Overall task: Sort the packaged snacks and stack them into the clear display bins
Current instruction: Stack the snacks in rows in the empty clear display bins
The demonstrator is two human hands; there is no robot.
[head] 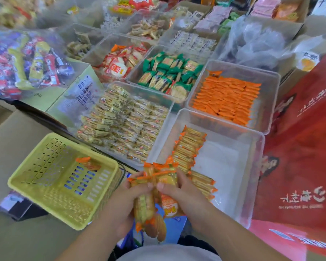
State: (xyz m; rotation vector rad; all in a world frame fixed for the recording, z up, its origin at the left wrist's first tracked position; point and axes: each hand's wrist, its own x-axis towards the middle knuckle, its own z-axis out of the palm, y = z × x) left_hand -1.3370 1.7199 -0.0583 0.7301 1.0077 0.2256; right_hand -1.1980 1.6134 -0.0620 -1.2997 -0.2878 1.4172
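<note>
— Where does the camera sit?
— On the person's head: one wide-angle view tipped forward and down, close above the left hand [124,202] and right hand [183,194].
— And farther out?
— Clear plastic rectangular bins [220,119] spread ahead of both hands, blurring toward the top edge.

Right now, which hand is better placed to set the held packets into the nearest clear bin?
Probably the right hand: it grips the packets beside the clear bin; the left hand is nearer the yellow basket.

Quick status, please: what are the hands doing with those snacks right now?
Both busy: left hand and right hand grip a bunch of orange cracker packs. Near clear bin part filled. Nothing between hands and bin.
</note>
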